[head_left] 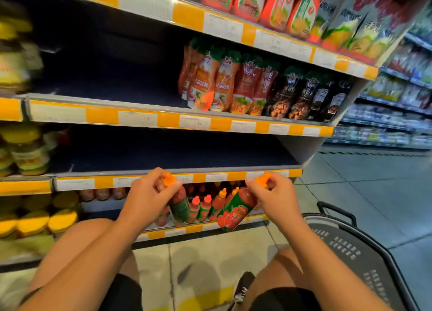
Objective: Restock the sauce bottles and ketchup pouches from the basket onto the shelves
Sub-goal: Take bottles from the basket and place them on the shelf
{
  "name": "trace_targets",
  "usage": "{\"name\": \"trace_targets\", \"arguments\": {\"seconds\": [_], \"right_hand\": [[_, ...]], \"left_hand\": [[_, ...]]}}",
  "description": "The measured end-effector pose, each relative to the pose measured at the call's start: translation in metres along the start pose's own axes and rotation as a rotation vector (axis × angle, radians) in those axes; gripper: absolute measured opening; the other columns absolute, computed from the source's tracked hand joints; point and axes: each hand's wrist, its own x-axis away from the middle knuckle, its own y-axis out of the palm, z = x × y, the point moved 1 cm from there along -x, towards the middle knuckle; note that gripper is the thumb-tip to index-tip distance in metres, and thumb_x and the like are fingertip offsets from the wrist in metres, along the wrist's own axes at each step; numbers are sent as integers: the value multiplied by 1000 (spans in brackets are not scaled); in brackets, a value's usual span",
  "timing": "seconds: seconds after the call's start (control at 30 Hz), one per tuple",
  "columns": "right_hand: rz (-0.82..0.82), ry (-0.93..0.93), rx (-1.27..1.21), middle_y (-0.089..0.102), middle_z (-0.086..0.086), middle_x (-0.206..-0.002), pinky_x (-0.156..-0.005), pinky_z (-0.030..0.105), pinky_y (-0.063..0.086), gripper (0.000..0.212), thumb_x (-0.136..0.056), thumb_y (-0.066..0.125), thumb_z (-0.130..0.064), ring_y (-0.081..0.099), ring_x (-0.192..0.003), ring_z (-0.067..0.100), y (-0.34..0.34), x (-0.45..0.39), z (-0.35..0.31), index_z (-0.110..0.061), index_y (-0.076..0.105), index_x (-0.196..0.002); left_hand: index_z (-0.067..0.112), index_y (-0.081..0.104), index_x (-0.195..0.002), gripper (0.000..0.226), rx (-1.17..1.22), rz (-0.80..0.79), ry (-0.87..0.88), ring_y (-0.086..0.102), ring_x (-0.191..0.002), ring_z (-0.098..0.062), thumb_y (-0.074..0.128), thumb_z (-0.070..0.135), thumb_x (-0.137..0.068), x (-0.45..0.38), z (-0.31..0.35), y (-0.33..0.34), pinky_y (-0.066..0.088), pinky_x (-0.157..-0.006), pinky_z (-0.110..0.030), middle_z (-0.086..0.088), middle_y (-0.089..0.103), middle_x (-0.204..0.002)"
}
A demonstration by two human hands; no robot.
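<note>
Person is crouching at the shelving, carrying two sauce bottles toward the shelves. Landmark: the bare shelf with the orange-and-white price strip.

Left hand is pinching the orange cap end of the left bottle, fingers curled round the neck. Bottle is hanging just below the bare shelf's front edge, long axis near vertical, cap up, base down and tilted slightly right.

Right hand is gripping the right bottle the same way, by its orange cap. This one is also below the shelf's edge, long axis slanting: cap up-right, base down-left toward the other bottle. The two are not touching.

Step in hand, judging: transfer, mid-carry, nothing set down yet. Same-looking bottles are standing in a row on the level under the bare shelf, behind the held pair, so either level could be the target; cannot tell which.

Next move is calling for righting the slanted bottle and setting bases down flat.

Basket is sitting on the floor, lower right of the shelf.
</note>
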Motion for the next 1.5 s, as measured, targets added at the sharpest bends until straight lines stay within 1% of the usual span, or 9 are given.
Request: {"name": "trace_targets", "arguments": {"seconds": [0.17,0.3,0.4,0.63,0.73,0.83,1.07,1.2,1.5], "right_hand": [[-103,160,-146,72,5,-72,-67,45,60,32,-86,80,-36,71,-74,22,34,-9,18,-8,68,-74],[-234,244,-212,72,3,-70,-54,29,54,27,-87,81,-34,67,-68,18,61,-11,45,-12,73,-74],[-277,303,-222,73,13,-75,-59,43,58,28,-84,85,-33,66,-66,20,80,-16,60,-8,74,-74],[-409,199,-76,73,-4,-68,-63,44,63,22,-75,86,-43,71,-64,17,124,-38,54,-25,76,-70],[-477,198,-55,72,-4,-68,-59,40,62,22,-78,86,-42,71,-58,18,137,-37,49,-24,75,-71],[-497,181,-19,72,-3,-66,-58,40,62,22,-78,87,-41,67,-55,17,143,-36,46,-22,75,-72],[-491,228,55,72,-6,-85,-73,44,64,19,-78,89,-36,69,-77,12,154,-36,56,-25,76,-86],[-530,230,83,74,-4,-81,-70,48,64,18,-78,88,-35,73,-71,16,176,-36,56,-26,75,-86],[-657,84,226,72,-3,-78,-74,42,61,11,-82,83,-32,69,-76,18,251,-42,40,-23,76,-82]], "left_hand": [[24,54,-78,32,-173,75,-35,49,-59,-15,73,46,-90,-6,-7,-16,41,-54,-32,-1,50,-62],[20,52,-80,36,-286,49,-75,50,-61,-21,70,48,-92,-7,-14,-21,42,-55,-40,-3,52,-64],[20,56,-84,34,-326,49,-119,59,-70,-23,69,51,-92,-4,-21,-23,54,-61,-47,-3,60,-73],[23,54,-86,29,-331,117,-292,68,-78,-24,73,44,-92,10,-36,-28,62,-62,-42,-3,63,-87],[27,61,-98,15,-297,133,-286,66,-84,-21,75,30,-93,15,-36,-30,64,-67,-39,1,62,-92],[32,66,-111,20,-307,112,-296,66,-87,-21,74,24,-94,11,-38,-33,63,-69,-35,4,59,-99],[30,74,-86,7,-289,56,-395,71,-79,-17,78,26,-90,-7,-75,-21,65,-71,-44,9,69,-89],[20,74,-85,7,-163,41,-474,75,-65,-23,75,18,-92,-18,-95,-24,66,-66,-43,-8,74,-76],[26,71,-89,19,-457,-181,-467,67,-89,-21,75,7,-86,-36,-150,-30,63,-78,-39,-2,68,-98]]}}
